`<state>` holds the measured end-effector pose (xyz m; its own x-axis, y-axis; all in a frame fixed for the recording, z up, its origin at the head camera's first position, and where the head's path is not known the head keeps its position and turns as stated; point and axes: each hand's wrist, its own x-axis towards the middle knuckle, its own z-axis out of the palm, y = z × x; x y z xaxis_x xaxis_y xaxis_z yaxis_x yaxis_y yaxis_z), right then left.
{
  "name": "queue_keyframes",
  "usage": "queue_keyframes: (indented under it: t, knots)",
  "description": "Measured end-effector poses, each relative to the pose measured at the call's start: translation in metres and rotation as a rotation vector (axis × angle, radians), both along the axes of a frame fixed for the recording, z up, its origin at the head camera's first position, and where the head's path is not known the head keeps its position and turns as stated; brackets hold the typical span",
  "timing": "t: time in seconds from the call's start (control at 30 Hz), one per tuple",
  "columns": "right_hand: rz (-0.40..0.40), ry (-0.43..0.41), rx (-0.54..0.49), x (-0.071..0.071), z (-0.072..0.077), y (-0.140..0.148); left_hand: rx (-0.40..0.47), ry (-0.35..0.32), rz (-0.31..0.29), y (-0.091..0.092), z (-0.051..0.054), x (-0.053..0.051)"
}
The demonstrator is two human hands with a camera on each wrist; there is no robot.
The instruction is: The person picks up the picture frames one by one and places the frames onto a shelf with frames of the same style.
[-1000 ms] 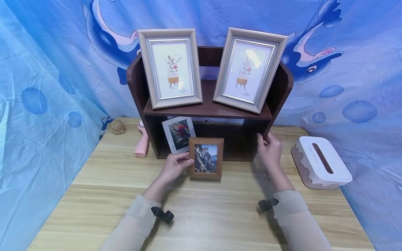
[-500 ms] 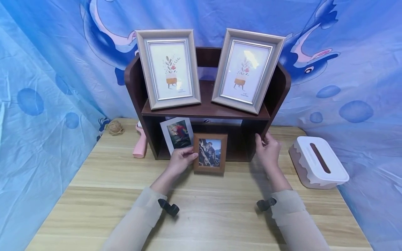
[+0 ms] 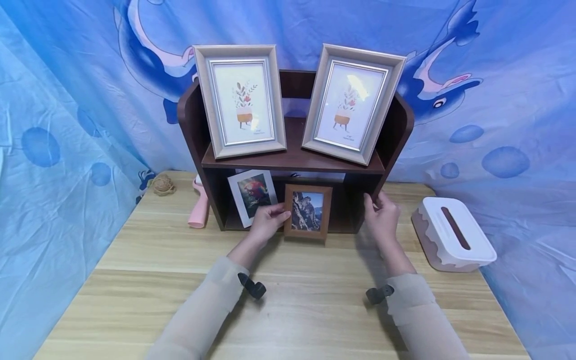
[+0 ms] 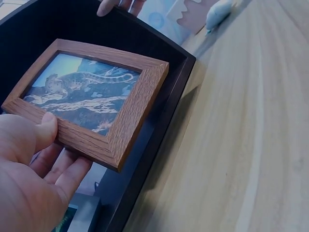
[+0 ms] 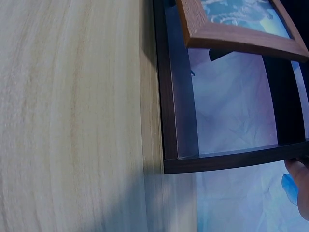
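Note:
My left hand (image 3: 265, 222) pinches the left edge of a brown wooden picture frame (image 3: 308, 212) with a leopard photo. In the left wrist view the thumb lies on its front and the fingers behind. The frame is held tilted at the mouth of the lower compartment of a dark brown shelf (image 3: 288, 160). My right hand (image 3: 382, 215) grips the front edge of the shelf's right side panel. A white picture frame (image 3: 245, 207) with a parrot photo leans inside the lower compartment at left, its lower right corner behind my left hand.
Two large beige picture frames (image 3: 243, 147) stand on the upper shelf. A white-lidded tissue box (image 3: 477, 250) is on the table (image 3: 288, 320) at right. A pink-handled tool (image 3: 199, 210) and a twine ball (image 3: 163, 185) lie left of the shelf.
My left hand has carried the leopard picture frame right and toward the shelf, from in front of it to the lower compartment's opening. My right hand keeps its grip on the side panel.

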<state>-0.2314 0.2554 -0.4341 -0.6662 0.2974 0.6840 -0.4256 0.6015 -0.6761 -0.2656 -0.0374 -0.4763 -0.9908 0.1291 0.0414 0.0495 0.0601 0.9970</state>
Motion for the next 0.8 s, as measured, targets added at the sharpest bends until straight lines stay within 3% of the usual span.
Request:
queue_keyframes:
  t: [0.17, 0.8]
  knots:
    - [0.002, 0.008, -0.012, -0.002, -0.001, 0.001, 0.038, -0.036, 0.004, 0.007, 0.0, -0.008]
    - [-0.006, 0.004, -0.018, -0.003, -0.003, 0.0, -0.037, -0.022, 0.014, 0.028, -0.003, -0.041]
